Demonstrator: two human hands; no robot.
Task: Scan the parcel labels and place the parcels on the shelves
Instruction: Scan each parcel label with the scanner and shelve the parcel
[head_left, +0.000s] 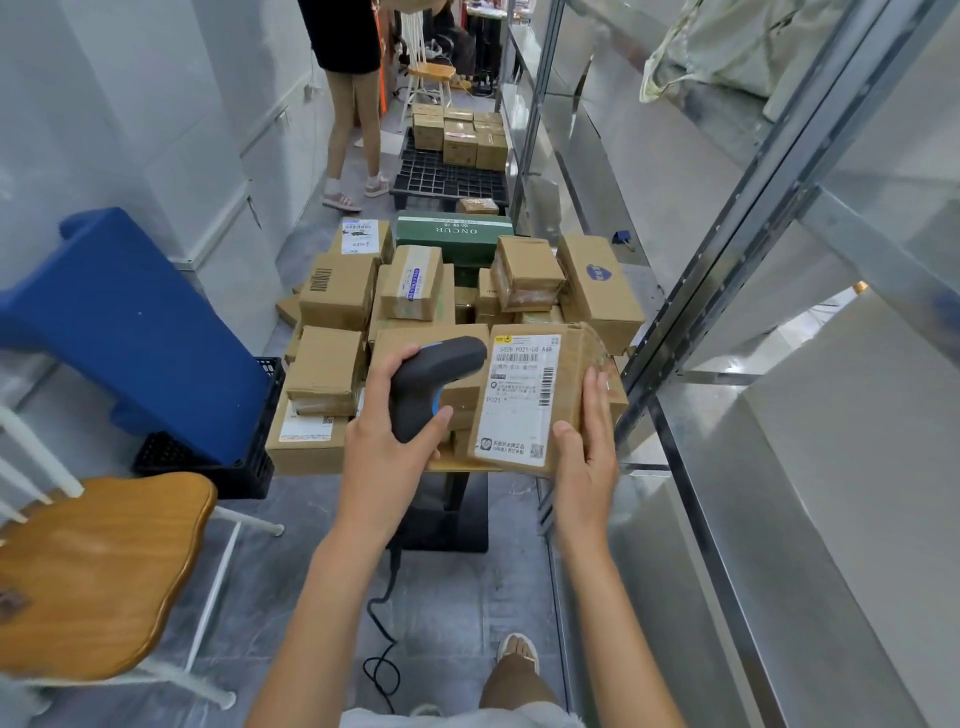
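Observation:
My left hand (387, 447) grips the handle of a dark grey barcode scanner (434, 379), whose head points right at a cardboard parcel (569, 374). My right hand (587, 447) holds that parcel by its right edge and lower corner, tilted so its white label (519, 400) faces up. Behind both hands lies a pile of several brown parcels (337, 291) and one green box (452, 234) on a low platform. Metal shelves (727, 395) run along the right side.
A wooden chair (98, 566) stands at the lower left, with a blue plastic object (135, 332) leaning on a black crate (260, 467) behind it. The scanner cable (382, 649) trails on the floor. Further down the aisle stand a person (353, 104) and more boxes on a black pallet (441, 176).

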